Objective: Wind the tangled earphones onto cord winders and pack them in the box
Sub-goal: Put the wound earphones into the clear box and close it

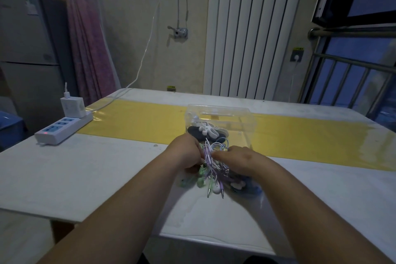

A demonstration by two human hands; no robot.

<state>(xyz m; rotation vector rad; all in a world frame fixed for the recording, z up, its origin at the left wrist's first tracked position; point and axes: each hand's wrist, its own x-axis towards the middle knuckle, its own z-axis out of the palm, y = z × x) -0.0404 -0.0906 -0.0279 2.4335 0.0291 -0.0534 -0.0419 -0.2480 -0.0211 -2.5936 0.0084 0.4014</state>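
Light, floppy, easy-to-snag earphones [212, 165] bunched just below the clear box [246, 122] near the middle of the frame, pinched from both sides by the left hand [187, 152] and right hand [237, 158] close together, probably best taken softly by one loose plug end [222, 194], never yanked.

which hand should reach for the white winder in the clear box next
Left, probably: the left hand lies nearer the white plastic cord winder in the clear plastic box; the right hand pinches the purple-and-white tangled earphone cords and can hold them.
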